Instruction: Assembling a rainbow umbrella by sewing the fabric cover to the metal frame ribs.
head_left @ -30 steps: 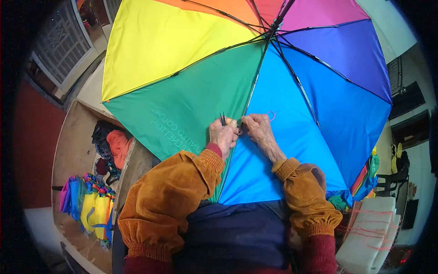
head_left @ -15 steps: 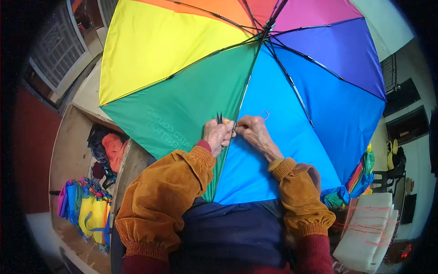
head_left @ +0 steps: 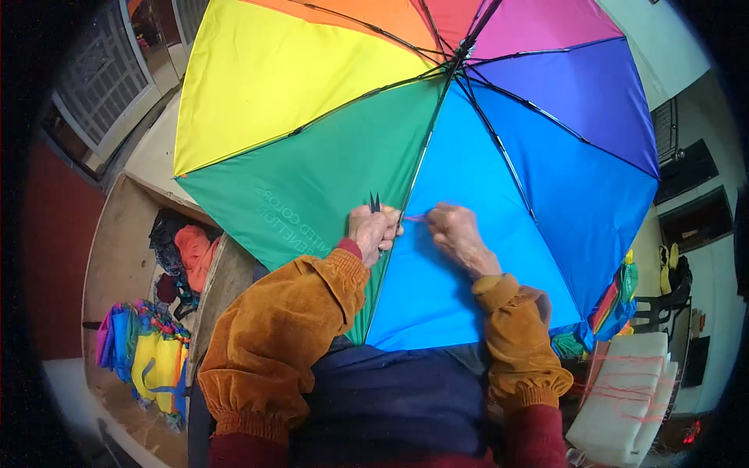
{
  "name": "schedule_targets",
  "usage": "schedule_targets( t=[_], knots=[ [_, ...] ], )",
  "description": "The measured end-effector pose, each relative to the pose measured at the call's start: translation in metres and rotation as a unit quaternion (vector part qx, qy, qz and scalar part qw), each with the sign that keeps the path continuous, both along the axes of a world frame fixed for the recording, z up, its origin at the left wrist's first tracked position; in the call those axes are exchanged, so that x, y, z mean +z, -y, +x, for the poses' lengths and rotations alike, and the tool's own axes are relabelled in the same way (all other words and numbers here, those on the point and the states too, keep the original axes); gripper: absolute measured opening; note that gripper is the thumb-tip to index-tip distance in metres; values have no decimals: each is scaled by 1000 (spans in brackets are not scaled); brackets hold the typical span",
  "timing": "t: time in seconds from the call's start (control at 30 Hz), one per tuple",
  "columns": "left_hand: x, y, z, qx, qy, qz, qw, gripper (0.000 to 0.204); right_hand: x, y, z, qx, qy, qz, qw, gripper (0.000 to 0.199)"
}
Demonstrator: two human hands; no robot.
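Head view, nearest the body: brown sleeve covers (head_left: 273, 343) wrapped both forearms beside dark cloth (head_left: 398, 398) at the lap. Past the cuffs, the left hand (head_left: 373, 228) was closed around black snips (head_left: 375, 204), blades upward, its fingertips at the rib (head_left: 424, 152) between green and light-blue panels. Just beside it, the right hand (head_left: 456, 234) pinched pink thread (head_left: 416, 218), stretched between the hands; any needle was too small to tell. Drawing the thread tight looked like the step in hand; the next move seemed to call for even tension against a steadied rib. The open umbrella (head_left: 449, 171) spread from the lap, underside showing, to its hub (head_left: 460, 56) beyond.
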State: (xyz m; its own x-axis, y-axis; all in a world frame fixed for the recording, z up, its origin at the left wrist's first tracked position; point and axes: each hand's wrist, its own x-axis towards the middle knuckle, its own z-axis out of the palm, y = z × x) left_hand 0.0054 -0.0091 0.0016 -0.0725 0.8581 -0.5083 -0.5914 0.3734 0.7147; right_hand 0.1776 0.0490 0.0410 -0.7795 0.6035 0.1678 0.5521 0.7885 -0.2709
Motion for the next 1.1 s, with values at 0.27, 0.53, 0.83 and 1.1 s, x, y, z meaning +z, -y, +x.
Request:
schedule_targets(
  t=[0.27,0.53,0.83,1.1],
  knots=[
    [-2,3,0,-39,-13,60,997,9,19,8,-24,-223,-450,-435,748,13],
    [10,4,3,-20,-213,29,976,12,35,-25,54,-135,-722,-395,552,9],
    [-2,-2,-7,-15,-42,28,999,16,1,2,-11,-216,-197,-154,944,13],
    [-2,-2,-8,17,-19,4,1000,12,-13,22,-29,-114,-6,-14,993,7]
  ],
)
